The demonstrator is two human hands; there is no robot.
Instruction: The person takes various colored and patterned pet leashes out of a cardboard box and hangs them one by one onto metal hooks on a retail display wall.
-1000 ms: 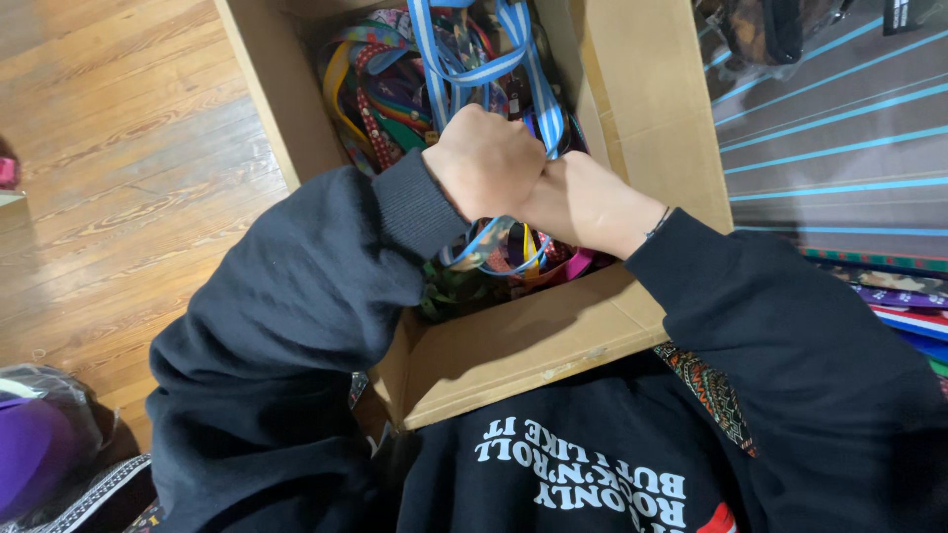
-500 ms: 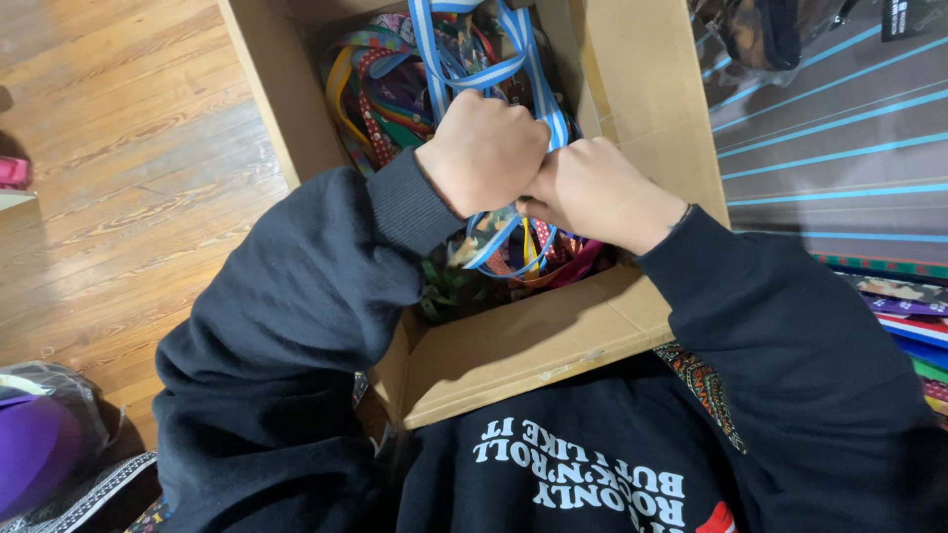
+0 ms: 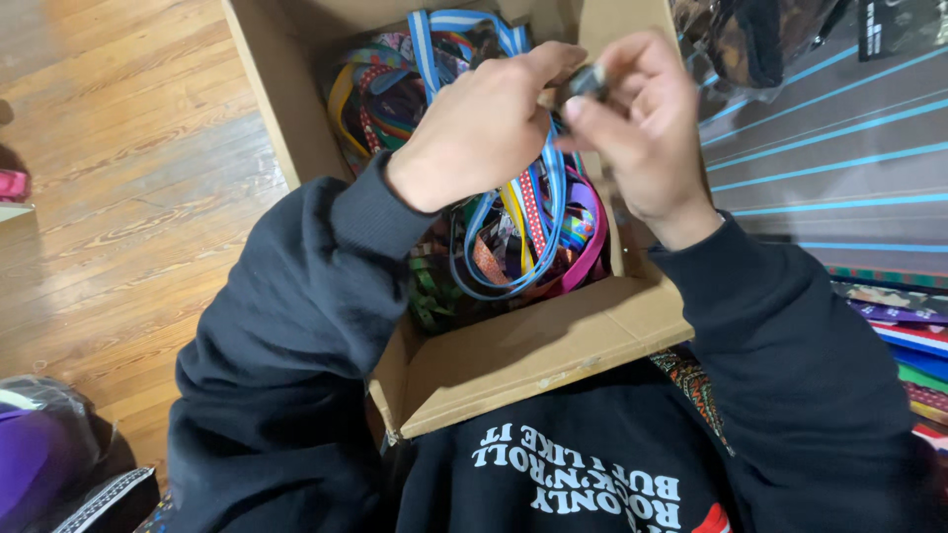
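Pinching a small dark clasp (image 3: 585, 83) between thumb and fingers (image 3: 602, 116) of my right hand (image 3: 647, 128), I hold it up over the open cardboard box (image 3: 533, 355). My left hand (image 3: 484, 128) closes on the same clasp from the other side, its fingertips meeting the right ones, so both hands grip it together. From the clasp a blue and white striped strap (image 3: 553, 188) hangs down in loops into the box, joining a tangle of coloured straps (image 3: 513, 237), red dotted, pink, yellow, green. The box sits just in front of my chest, its near flap (image 3: 553, 345) folded toward my black sweatshirt (image 3: 592, 474). Left of the box runs a wooden plank floor (image 3: 128, 197). To the right lies a grey cloth with thin blue stripes (image 3: 820, 168). A purple bag (image 3: 39, 464) rests on the floor at lower left.
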